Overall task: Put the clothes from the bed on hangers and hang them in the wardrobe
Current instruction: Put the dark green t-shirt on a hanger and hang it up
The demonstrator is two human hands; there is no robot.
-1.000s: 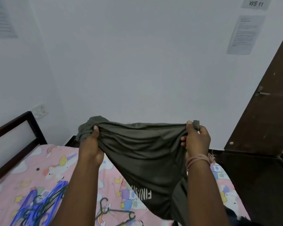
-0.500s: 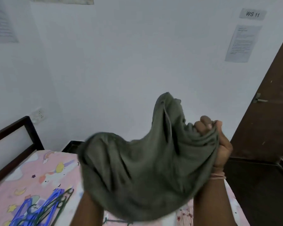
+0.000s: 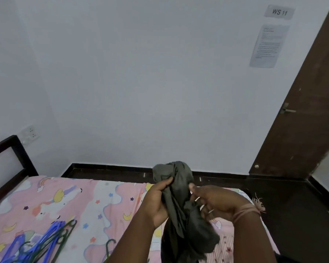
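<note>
Gripping an olive-green garment point(image 3: 180, 207) with both hands above the near edge of the bed point(image 3: 68, 202), bunched into a narrow twisted column. Left hand point(image 3: 157, 202) wrapped around the left side of the bunch, thumb tip pressed on the cloth near its top, fingers hidden behind the fabric. Right hand point(image 3: 217, 203) against the right side, thumb up beside the cloth, fingers curled in and partly spread; whether they truly pinch the fabric cannot be told. Pinkish thread band point(image 3: 245, 211) tied on the right wrist, frayed ends sticking out. Top of the garment bulging in a rounded knot over the hands, rest hanging down in folds past the forearms to the bottom edge. Bed covered in a pink unicorn-print sheet point(image 3: 51, 198), dark headboard frame point(image 3: 10, 158) at left. Pile of blue and dark green hangers point(image 3: 40, 240) lying on the sheet lower left, one more green hanger hook point(image 3: 109, 243) just beside the left forearm. White wall behind with a "WS 11" label point(image 3: 279, 12) and a printed paper point(image 3: 268, 46); brown door point(image 3: 302, 114) at right, dark floor below.
</note>
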